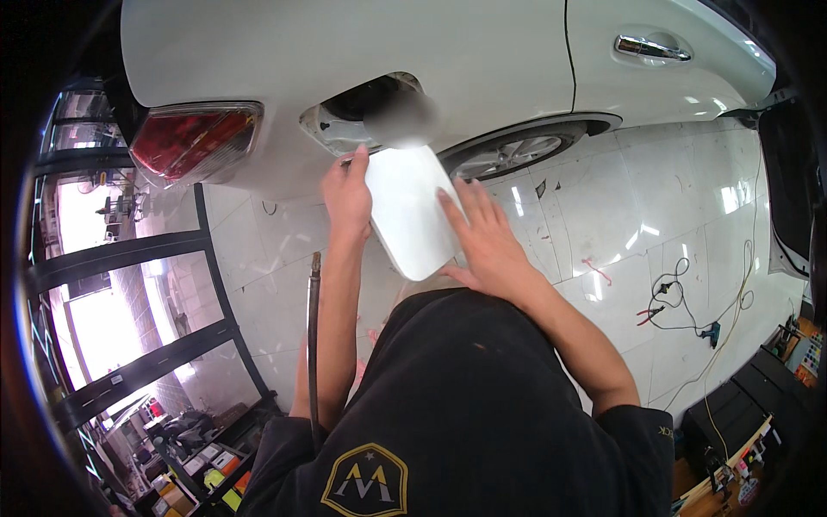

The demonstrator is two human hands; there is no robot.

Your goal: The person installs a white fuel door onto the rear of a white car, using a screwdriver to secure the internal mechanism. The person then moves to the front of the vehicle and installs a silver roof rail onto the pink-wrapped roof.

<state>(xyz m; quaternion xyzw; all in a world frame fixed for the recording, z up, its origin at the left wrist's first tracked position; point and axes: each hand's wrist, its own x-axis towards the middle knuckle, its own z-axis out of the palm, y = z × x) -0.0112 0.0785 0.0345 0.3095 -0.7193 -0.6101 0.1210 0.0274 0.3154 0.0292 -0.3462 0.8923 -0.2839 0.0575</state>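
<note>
A white fuel door (413,211) with rounded corners hangs in front of the fuel filler recess (332,129) in the white car's side. A smeared patch covers part of the recess, so I cannot see how the two join. My left hand (348,200) is closed on the door's left edge, its thumb along the rim and its other fingers partly hidden. My right hand (493,246) rests against the right edge. Its fingers are stretched out, with one fingertip over the face and the thumb near the lower corner. A thin dark rod (313,345) with a brassy tip stands beside my left forearm.
The white car (500,52) fills the far side, with a red tail light (196,138) and a wheel (517,155). Cables, pliers (651,315) and a power tool (711,333) lie on the tiled floor at right. Shelves with boxes (211,474) stand lower left.
</note>
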